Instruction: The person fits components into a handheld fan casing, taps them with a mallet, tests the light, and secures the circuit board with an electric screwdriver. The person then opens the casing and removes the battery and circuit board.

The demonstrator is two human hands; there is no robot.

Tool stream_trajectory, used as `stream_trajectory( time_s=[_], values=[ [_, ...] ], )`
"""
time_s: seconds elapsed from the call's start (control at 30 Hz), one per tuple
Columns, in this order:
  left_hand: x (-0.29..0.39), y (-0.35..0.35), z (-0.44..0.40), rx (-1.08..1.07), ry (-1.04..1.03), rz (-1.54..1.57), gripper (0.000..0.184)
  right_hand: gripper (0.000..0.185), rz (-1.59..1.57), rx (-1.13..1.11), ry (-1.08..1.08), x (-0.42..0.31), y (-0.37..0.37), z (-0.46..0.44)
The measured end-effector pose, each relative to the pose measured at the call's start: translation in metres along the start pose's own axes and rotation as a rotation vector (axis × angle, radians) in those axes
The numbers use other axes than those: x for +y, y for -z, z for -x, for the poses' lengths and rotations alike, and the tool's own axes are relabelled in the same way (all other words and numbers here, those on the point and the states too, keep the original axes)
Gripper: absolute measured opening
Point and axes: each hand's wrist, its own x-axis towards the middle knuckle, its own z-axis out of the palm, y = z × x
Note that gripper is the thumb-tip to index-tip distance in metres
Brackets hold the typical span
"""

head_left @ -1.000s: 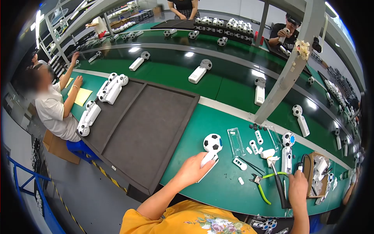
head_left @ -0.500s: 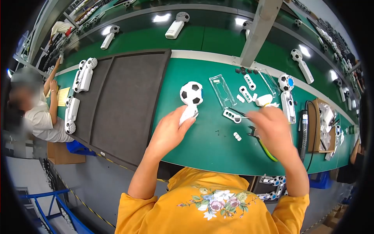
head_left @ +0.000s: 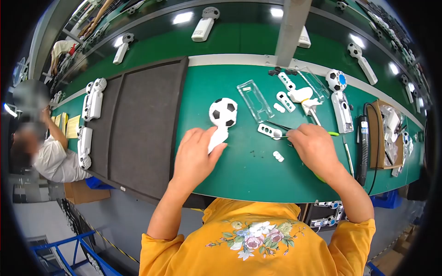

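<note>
My left hand (head_left: pixel 195 152) is closed around the white handle (head_left: pixel 218 139) of a device whose round head (head_left: pixel 223 112) has a black-and-white football pattern. The head points away from me, above the green mat. My right hand (head_left: pixel 314 148) is closed in a pinch, a thin metal tool (head_left: pixel 282 136) showing at its fingertips. That tip lies by a white panel with round holes (head_left: pixel 268 130). Dark tweezers (head_left: pixel 277 124) reach toward the same fingers. Green-handled pliers (head_left: pixel 332 134) are mostly hidden under this hand. A small white piece (head_left: pixel 278 156) lies nearer me.
A black tray (head_left: pixel 142 115) is on the left, several football-headed devices (head_left: pixel 94 101) along its edge. Clear plastic shells (head_left: pixel 255 101), white panels (head_left: pixel 285 101) and another device (head_left: pixel 341 110) lie beyond my right hand. A cardboard box (head_left: pixel 377 133) stands right. A co-worker (head_left: pixel 57 158) sits left.
The view has shifted slightly. My right hand has come lower over the mat, with its fingertips beside the holed panel. My left hand keeps its hold on the football-headed device.
</note>
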Motion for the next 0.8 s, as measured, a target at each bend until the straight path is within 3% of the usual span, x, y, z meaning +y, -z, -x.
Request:
stream_trajectory(
  time_s=[0.17,0.37,0.47,0.57,0.63,0.7,0.8],
  values=[
    [0.001,0.003,-0.002,-0.108,0.098,0.073,0.040,0.012,-0.087,0.087,-0.126,0.009,0.003,0.014],
    [0.005,0.020,-0.010,-0.258,0.151,0.014,0.040,0.012,-0.633,0.200,-0.469,0.023,0.005,0.016],
    [0.002,0.018,-0.008,-0.250,0.176,0.067,0.040,0.013,-0.428,0.126,-0.483,0.018,0.009,0.017],
    [-0.002,0.015,-0.006,-0.224,0.170,0.122,0.040,0.013,-0.036,0.129,-0.375,0.018,0.007,0.016],
    [-0.006,0.012,-0.005,-0.206,0.159,0.136,0.039,0.011,-0.065,0.162,-0.387,0.020,0.006,0.013],
    [-0.008,0.009,-0.002,-0.188,0.143,0.152,0.038,0.011,0.098,0.151,-0.300,0.019,0.008,0.009],
    [-0.008,0.003,-0.001,-0.161,0.127,0.138,0.037,0.020,0.076,0.207,0.007,-0.003,0.011,-0.013]
  ],
)
